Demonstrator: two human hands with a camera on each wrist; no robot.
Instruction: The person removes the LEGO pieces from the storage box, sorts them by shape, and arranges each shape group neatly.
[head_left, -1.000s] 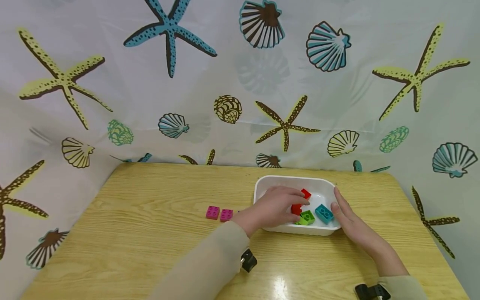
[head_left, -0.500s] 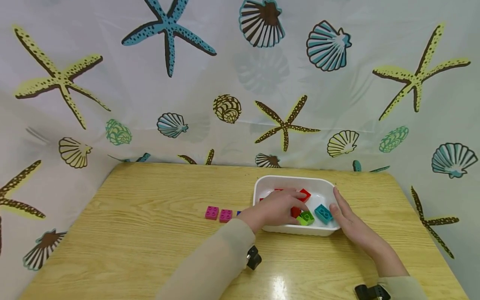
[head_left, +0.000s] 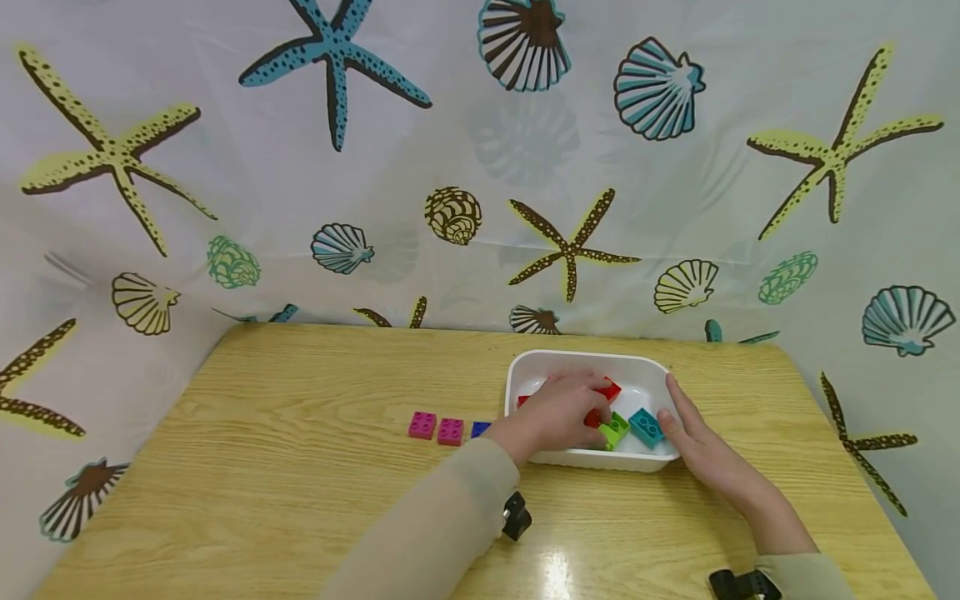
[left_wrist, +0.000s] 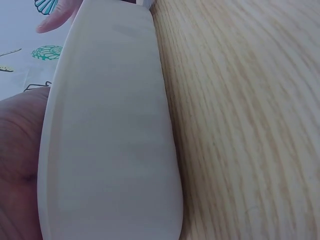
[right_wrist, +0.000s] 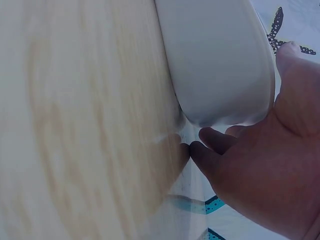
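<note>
Bricks (head_left: 647, 427) are partly covered by the left hand (head_left: 558, 414) (grip unclear); the tub (head_left: 587, 459) is touched by the right hand (head_left: 708, 452), grip wide.

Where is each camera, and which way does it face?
Head: on the person's head, looking forward and down at the tray, bricks and table; left hand, right hand and sleeves show.
Left wrist: on that wrist, looking along the tray's outside; part of the left hand shows.
Right wrist: on that wrist, facing the tray's outside; the right hand shows.
Both wrist views share tray and table.
</note>
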